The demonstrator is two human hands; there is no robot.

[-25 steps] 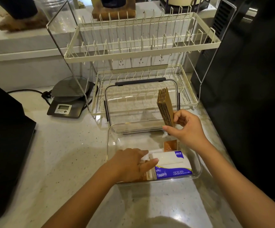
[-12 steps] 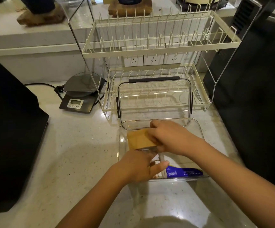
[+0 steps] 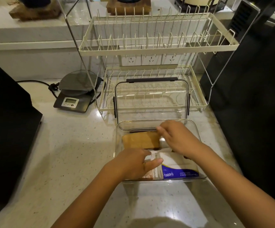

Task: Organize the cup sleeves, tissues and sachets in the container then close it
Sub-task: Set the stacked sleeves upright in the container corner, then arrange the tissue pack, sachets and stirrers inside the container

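Note:
A clear plastic container (image 3: 197, 129) sits on the counter in front of me. Inside it, a stack of brown cardboard cup sleeves (image 3: 140, 139) lies flat in the far left part. My right hand (image 3: 176, 137) grips the stack's right end. A white and blue tissue pack (image 3: 177, 168) lies in the near part of the container. My left hand (image 3: 136, 163) presses on the pack's left end, with brown sachets (image 3: 148, 176) partly showing beneath the thumb. The clear lid (image 3: 151, 99) with dark clips leans upright behind the container.
A cream two-tier dish rack (image 3: 150, 50) stands behind the lid. A kitchen scale (image 3: 74, 96) sits to the left of it. A black appliance (image 3: 5, 129) fills the left edge and another dark appliance (image 3: 251, 96) the right.
My right hand has brought the cup sleeves down from upright above the container's far right and laid them flat inside at the far left. My left hand stays on the tissue pack.

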